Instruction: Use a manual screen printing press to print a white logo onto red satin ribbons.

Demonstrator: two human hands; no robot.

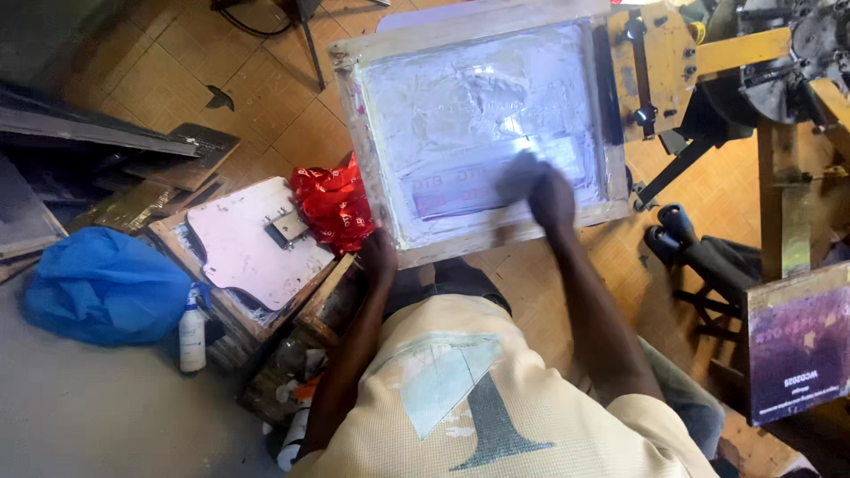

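Note:
A wooden screen-printing frame (376, 159) with pale mesh (469, 106) lies flat in front of me, clamped at its right side to a yellow press arm (651, 66). My left hand (379, 254) grips the frame's near edge at its left corner. My right hand (547, 193) rests on the mesh near the lower right, over a reddish printed band. It is blurred by motion, and a dark smear beside the fingers hides whether it holds anything.
A pinkish printing board (252, 248) sits on a wooden stand to the left, with red fabric (335, 205) beside it. A blue plastic bag (102, 283) and a white spray bottle (192, 332) stand further left. A purple printed board (797, 350) is at the right.

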